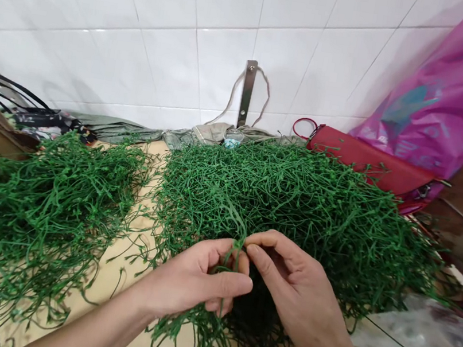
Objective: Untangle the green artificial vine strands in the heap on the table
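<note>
Thin green plastic-looking stems (210,332) with small tips hang from my left hand (211,278), whose fingers and thumb are curled round them. The upper ends stick out above its index finger. Close by on the right, my right hand (285,280) pinches thumb and forefinger together at the head of a stem (238,245). What sits between those fingertips is too small to make out fully. Behind both hands rises a big heap of the same green stems (290,188), and its near part is hidden by them.
A second pile of green stems (50,193) covers the left of the tan tabletop (134,240). Behind lie a red purse (368,162), a purple plastic bag (456,97) and a dark patterned bag (48,122). Clear plastic (418,346) is at right. A metal bracket (247,95) stands against the tiled wall.
</note>
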Motion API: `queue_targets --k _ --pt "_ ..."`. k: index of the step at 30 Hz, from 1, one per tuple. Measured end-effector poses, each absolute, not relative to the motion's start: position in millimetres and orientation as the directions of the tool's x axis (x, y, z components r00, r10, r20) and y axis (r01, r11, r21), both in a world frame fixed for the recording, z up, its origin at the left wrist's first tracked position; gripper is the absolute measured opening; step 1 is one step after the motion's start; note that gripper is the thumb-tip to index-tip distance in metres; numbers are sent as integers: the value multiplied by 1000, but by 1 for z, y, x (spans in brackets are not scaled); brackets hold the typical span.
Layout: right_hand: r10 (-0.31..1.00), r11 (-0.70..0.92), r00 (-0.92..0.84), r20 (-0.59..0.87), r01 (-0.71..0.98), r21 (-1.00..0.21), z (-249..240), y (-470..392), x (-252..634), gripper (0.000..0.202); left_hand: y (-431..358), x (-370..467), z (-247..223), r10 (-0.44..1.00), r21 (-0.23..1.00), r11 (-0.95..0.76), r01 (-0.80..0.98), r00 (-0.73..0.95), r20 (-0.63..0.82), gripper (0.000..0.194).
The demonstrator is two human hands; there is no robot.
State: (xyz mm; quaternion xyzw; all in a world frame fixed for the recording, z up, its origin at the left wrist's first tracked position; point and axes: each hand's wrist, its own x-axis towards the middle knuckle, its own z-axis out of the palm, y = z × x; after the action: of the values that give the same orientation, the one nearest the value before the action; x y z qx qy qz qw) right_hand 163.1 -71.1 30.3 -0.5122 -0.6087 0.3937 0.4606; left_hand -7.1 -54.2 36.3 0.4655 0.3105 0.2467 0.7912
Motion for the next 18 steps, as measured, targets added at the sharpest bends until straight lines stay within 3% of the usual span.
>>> queue_targets --k 3,6,8,10,15,18 --pt "984 159 33 178 311 -937 30 -68 166 14 -55 -7 35 842 970 206 127 483 -242 20" --pt "977 143 101 188 342 -929 30 -65 170 13 -55 -8 34 954 920 -115 376 300 -3 16" --pt "974 138 121 190 343 -929 31 -64 173 13 -54 -10 35 952 856 -242 456 284 118 10" --pt "970 135 145 195 344 -929 31 -63 177 14 -51 -12 35 951 871 -231 434 290 108 8" --pt "958 119 203 202 360 -925 30 -61 182 15 -42 -15 34 926 986 109 127 349 -147 19" --pt "955 121 213 208 361 -925 27 -58 182 16 -39 -17 31 925 987 155 31 347 -156 19"
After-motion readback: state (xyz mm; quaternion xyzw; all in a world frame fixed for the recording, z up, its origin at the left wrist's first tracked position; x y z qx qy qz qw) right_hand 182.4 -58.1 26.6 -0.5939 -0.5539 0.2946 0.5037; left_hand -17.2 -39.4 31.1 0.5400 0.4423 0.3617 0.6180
